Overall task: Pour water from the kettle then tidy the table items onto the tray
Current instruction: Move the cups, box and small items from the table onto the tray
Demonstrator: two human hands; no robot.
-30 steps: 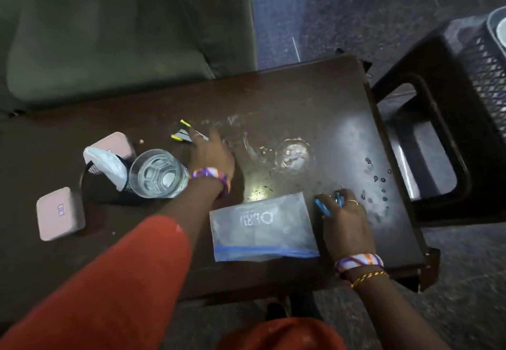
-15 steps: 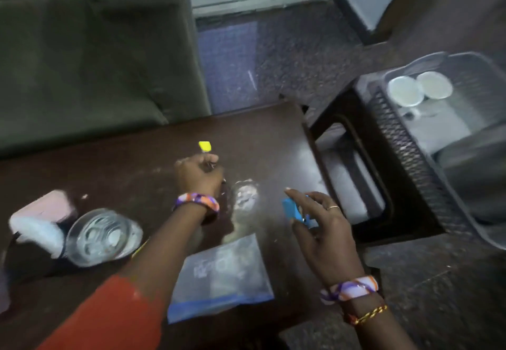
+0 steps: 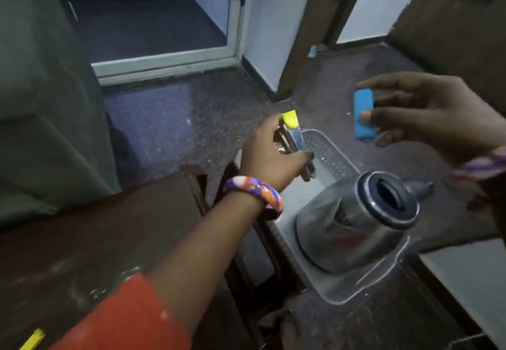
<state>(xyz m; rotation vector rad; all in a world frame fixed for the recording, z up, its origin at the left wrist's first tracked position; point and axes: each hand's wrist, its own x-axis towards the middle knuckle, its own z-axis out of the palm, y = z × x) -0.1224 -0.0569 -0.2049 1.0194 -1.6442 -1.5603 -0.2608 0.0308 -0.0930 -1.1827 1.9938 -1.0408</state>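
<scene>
My left hand (image 3: 269, 155) grips a metal stapler with a yellow-green cap (image 3: 294, 137) and holds it over the far end of the clear perforated tray (image 3: 327, 149). My right hand (image 3: 427, 114) holds a small blue block (image 3: 363, 114) in its fingers, in the air above and to the right of the tray. A steel kettle (image 3: 356, 221) without a lid stands in the near part of the tray, its spout pointing right. The dark brown table (image 3: 104, 240) lies under my left forearm.
The tray sits on a dark stool to the right of the table. A grey-green sofa (image 3: 41, 103) fills the left side. A yellow strip (image 3: 32, 340) shows at the bottom left edge. Dark speckled floor and a doorway lie beyond.
Both hands have lifted off the table and swung right, the stapler and the blue block carried over to the tray. The glass, the bag and the pink boxes have left the view.
</scene>
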